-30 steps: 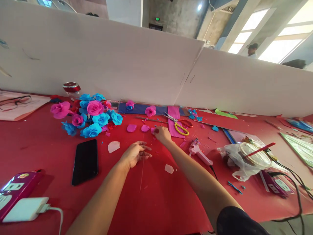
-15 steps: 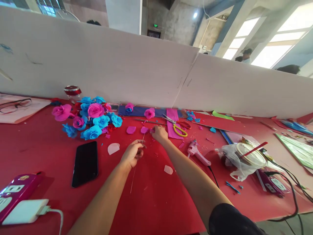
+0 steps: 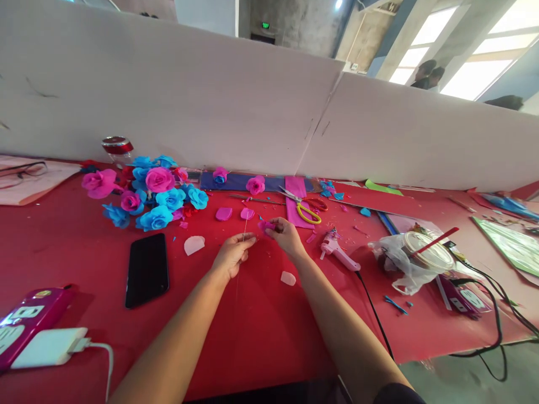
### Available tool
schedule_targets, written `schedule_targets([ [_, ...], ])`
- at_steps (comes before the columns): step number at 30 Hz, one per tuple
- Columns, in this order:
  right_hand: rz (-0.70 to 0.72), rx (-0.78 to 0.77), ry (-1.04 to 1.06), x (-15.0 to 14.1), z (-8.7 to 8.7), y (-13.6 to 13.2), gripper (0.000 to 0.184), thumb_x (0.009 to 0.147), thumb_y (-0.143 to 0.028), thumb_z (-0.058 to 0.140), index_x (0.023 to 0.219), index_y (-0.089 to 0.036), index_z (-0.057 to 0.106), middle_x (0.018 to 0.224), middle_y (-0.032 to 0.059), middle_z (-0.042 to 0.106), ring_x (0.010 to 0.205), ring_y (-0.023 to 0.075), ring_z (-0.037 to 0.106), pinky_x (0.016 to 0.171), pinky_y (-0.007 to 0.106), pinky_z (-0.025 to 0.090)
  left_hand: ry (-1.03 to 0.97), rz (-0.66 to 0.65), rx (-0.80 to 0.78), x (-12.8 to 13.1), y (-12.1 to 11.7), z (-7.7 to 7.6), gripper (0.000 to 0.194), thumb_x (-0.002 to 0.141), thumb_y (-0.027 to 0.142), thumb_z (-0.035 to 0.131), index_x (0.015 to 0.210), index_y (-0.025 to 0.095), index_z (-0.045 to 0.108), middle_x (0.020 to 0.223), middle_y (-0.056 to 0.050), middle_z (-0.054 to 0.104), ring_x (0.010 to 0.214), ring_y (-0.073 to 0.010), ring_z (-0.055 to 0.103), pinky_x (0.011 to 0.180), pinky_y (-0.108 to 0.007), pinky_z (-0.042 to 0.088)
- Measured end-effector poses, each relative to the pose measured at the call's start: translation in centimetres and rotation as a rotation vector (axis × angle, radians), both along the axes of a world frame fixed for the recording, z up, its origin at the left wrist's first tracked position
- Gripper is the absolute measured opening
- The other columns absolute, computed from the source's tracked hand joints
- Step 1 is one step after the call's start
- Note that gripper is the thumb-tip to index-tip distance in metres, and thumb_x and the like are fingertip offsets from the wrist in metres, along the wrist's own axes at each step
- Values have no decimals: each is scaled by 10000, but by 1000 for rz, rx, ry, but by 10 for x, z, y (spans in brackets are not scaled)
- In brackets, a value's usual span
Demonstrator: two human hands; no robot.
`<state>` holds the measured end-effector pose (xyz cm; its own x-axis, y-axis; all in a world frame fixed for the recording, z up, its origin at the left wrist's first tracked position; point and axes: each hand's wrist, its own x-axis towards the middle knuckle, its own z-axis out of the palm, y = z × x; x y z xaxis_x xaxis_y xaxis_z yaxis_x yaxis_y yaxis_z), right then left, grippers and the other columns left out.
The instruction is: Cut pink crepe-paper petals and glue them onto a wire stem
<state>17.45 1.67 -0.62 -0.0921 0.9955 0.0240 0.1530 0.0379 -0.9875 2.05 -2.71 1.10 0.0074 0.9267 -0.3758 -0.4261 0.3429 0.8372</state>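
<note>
The head view shows a little pink piece (image 3: 265, 225) held up over the table, pinched in the fingers of the right hand (image 3: 289, 240). The left hand (image 3: 231, 255) is just beside it, pinching a thin wire (image 3: 245, 228) that stands up at a slant. The two hands are near each other but do not touch.

Past the hands, two round pink petals (image 3: 224, 214) lie flat on the red table (image 3: 252, 348). One pale piece (image 3: 194, 244) lies left of the left hand, and a smaller pale scrap (image 3: 288, 278) lies by the right arm. Scissors (image 3: 300, 206) with a yellow handle rest across a pink strip (image 3: 295, 212).

To the right is a pink glue gun (image 3: 340, 252) with a black cord. Farther right, a tub (image 3: 427, 251) sits in a see-through bag (image 3: 402, 269). To the left lies a black phone (image 3: 147, 272), and behind it is a big bunch of pink, blue and red flowers (image 3: 160, 179). A pale wall (image 3: 168, 90) stands at the back.
</note>
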Motion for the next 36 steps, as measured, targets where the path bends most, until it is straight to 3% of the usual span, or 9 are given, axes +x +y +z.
schedule_targets([
  [7,155,-14,97,-9,11,-15,267,637,-320,691,843,-172,607,740,5,661,685,137,619,694,281,487,-15,90,71,1,3,-2,252,510,203,825,647,124,629,502,63,517,321,12,280,351,-180,149],
  [10,80,1,49,-10,7,-13,220,696,-323,629,853,-177,577,740,2,647,669,132,608,656,263,476,-21,114,62,-3,4,-1,236,513,177,816,635,122,622,480,62,505,322,10,275,352,-179,143],
  [14,-70,31,-105,-2,3,9,169,749,-253,554,896,-172,572,777,28,659,722,157,619,702,293,474,-35,144,43,-9,7,0,236,525,160,803,608,130,583,446,77,460,316,11,258,352,-175,126],
  [18,-154,91,-301,7,12,31,179,706,-147,593,877,-174,639,942,86,678,948,223,602,878,367,425,-44,148,39,-13,8,1,255,515,163,815,622,131,586,459,77,472,319,15,256,351,-170,135],
  [21,-157,137,-371,4,21,25,243,759,-185,593,989,-183,669,1107,112,649,1086,243,549,928,365,396,-34,140,40,-14,7,0,259,512,185,829,622,128,601,448,75,466,321,13,250,350,-174,133],
  [25,-13,114,-370,-11,19,-2,198,812,-316,581,901,-201,716,841,34,711,810,185,636,725,277,468,-5,108,45,-11,6,-1,249,516,209,838,638,118,641,479,45,524,331,6,262,350,-184,134],
  [28,50,83,-352,-20,12,-12,176,800,-301,591,768,-187,722,684,-1,695,659,147,626,622,235,457,17,95,52,-9,5,-2,254,516,218,842,663,114,662,491,36,542,331,7,261,354,-183,135],
  [33,-8,50,-356,-11,11,8,206,813,-307,577,741,-171,714,655,9,690,648,154,629,625,243,464,51,154,54,-11,5,-5,288,484,239,856,650,128,650,420,71,469,326,1,247,358,-176,129],
  [36,-119,48,-382,1,17,21,144,788,-261,603,744,-178,711,754,51,705,807,213,644,727,296,468,64,175,49,-13,6,-6,292,480,239,857,650,134,644,415,77,460,327,-2,252,360,-176,132],
])
